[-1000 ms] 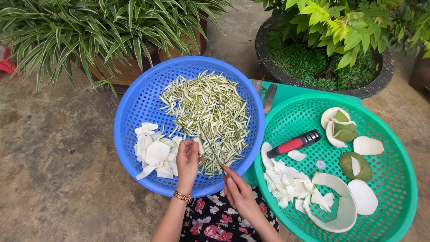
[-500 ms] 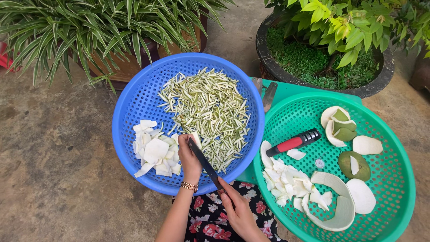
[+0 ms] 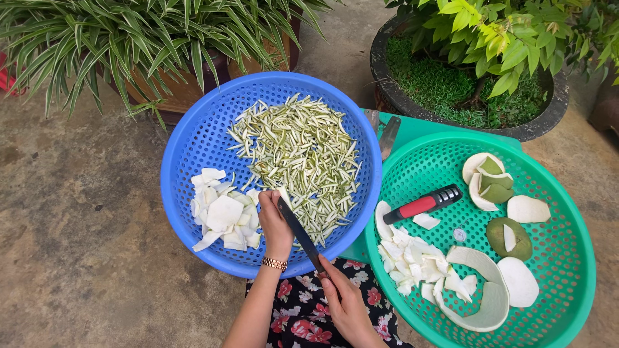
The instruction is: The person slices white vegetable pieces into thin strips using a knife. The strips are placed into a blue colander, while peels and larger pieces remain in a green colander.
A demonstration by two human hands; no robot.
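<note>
Two perforated plastic baskets: one blue basket, one green basket. Two potted plants behind: one striped-leaf plant, one broad-leaf shrub in a dark round pot. Two hands: left hand, right hand. One dark-bladed knife. One peeler with red and black handle. One gold bracelet. Two heaps in the blue basket: thin green-white strips, too many to count, and white slices, likewise uncounted.
</note>
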